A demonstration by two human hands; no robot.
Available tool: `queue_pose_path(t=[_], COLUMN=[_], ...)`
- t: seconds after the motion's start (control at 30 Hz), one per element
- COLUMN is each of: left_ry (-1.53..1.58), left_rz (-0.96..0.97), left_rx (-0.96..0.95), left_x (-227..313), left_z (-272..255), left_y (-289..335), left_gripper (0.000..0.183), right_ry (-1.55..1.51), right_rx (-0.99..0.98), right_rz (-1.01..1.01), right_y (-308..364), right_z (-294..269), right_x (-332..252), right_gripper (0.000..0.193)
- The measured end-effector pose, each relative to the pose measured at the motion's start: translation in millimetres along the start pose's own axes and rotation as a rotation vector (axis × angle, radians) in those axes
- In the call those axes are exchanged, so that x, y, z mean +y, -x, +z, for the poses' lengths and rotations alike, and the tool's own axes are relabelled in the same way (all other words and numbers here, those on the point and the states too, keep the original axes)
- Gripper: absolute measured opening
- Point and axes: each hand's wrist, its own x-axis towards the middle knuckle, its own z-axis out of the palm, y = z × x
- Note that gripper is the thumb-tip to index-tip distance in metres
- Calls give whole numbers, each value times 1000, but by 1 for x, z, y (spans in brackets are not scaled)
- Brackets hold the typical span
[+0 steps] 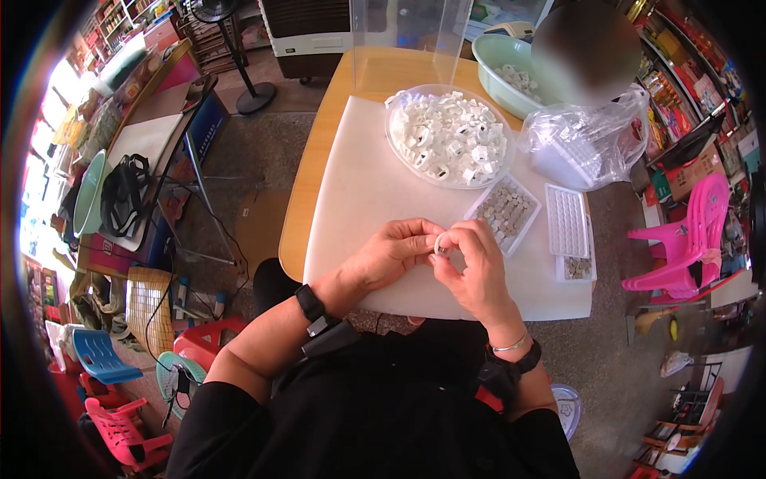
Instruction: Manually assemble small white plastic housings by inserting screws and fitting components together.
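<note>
Close over the near part of the white-covered table (363, 180), my two hands meet at a small white ring-shaped plastic piece (440, 242). My left hand (396, 251) pinches its left side with thumb and forefinger. From the right, my right hand (476, 267) has closed its fingertips on the same piece. A small dark spot shows on it, too small to make out. Just beyond my right hand lies a white tray (523, 227) filled with rows of small round greyish discs. A clear round tub (391, 132) heaped with similar white plastic pieces stands farther back.
White compartment trays (566, 215) lie stacked at the table's right edge. Behind them sit a clear plastic bag (590, 144) with white trays and a pale green basin (487, 72) holding white pieces. A person, blurred, is at the far right; a pink chair (690, 239) stands right.
</note>
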Motion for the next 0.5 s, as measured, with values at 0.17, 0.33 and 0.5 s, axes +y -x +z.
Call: queue_pose_path(t=[0.17,0.33,0.5], left_ry=[74,114,134], left_rz=[13,31,24], left_rx=[-7,-5,11], left_x=[3,4,6], left_z=[2,1,1], left_y=[-2,0,1], left_gripper=[22,20,20], right_ry=[-72,-39,82], right_rx=[8,112,209], right_rz=[57,146,263], right_y=[0,-2,-16], right_z=[-3,-20,-32], right_x=[0,2,24], right_gripper=[25,17,7])
